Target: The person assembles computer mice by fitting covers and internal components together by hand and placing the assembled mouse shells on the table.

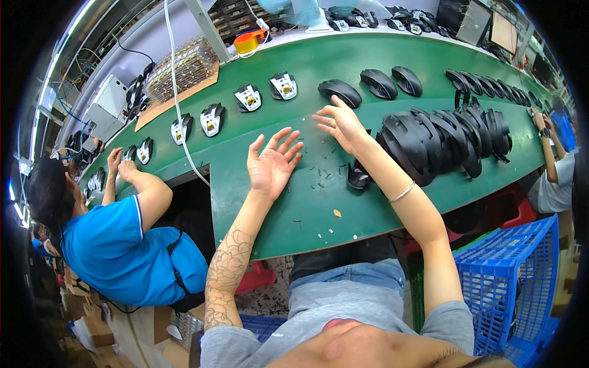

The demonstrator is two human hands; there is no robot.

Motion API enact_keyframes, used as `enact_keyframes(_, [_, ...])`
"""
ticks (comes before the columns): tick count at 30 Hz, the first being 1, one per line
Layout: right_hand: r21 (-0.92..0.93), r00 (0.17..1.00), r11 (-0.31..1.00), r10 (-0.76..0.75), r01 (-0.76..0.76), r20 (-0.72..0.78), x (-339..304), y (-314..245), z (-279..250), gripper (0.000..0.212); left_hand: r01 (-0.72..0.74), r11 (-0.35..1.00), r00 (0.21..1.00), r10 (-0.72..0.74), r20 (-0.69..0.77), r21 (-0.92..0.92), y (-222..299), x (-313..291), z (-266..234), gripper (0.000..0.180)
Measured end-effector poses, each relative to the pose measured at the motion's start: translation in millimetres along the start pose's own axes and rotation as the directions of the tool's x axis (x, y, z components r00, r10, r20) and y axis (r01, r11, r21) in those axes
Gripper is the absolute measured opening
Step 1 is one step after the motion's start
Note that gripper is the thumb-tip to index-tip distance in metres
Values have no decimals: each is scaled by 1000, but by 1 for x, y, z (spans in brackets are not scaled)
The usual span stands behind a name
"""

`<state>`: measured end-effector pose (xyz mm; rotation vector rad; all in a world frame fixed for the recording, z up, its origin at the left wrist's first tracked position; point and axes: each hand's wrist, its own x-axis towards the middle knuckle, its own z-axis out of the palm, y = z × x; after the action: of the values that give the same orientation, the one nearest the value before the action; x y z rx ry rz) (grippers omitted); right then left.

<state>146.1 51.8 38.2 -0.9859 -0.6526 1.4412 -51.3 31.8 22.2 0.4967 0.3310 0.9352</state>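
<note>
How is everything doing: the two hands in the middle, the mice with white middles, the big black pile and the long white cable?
Left hand: open, palm up, empty.
Right hand: open, by a black mouse shell; touching unclear.
Mice with white middles: uncovered, insides showing.
Black pile: shells overlapping.
White cable: hanging, curved.

Between the left hand (273,164) and right hand (345,126), a gap leads forward over the table (261,236), with only low scraps (337,213) between the forearms. Farther on, it continues through the wide break between the white-topped mice (248,98) and the black mice (379,84). Rightward, the tall shell pile (423,141) blocks a low sweep just beside the right forearm; leftward, a hanging cable (174,73) crosses the way.
</note>
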Motion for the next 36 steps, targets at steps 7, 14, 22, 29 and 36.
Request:
enact_keyframes(7, [-46, 994, 997, -59, 54, -91, 6, -1, -4, 90, -509, 113, 861, 51, 506, 853, -30, -12, 34, 32])
enact_keyframes(14, [-13, 1000, 1000, -14, 14, -15, 1, -5, -8, 79, -730, -158, 683, -199, 703, 665, -63, -25, 59, 39])
enact_keyframes(22, [31, 999, 1000, 1, -2, 52, 8, -2, -8, 64, -691, -297, 718, -168, 676, 659, -62, -23, 49, 36])
enact_keyframes(29, [-87, 993, 989, -117, 118, 15, -2, -12, -11, 53, -710, -262, 688, -65, 722, 653, -68, -15, 39, 35])
enact_keyframes(36, [-301, 954, 905, -282, 300, 102, -17, -22, 1, 40, -635, -121, 738, 197, 645, 763, -57, -13, 28, 22])
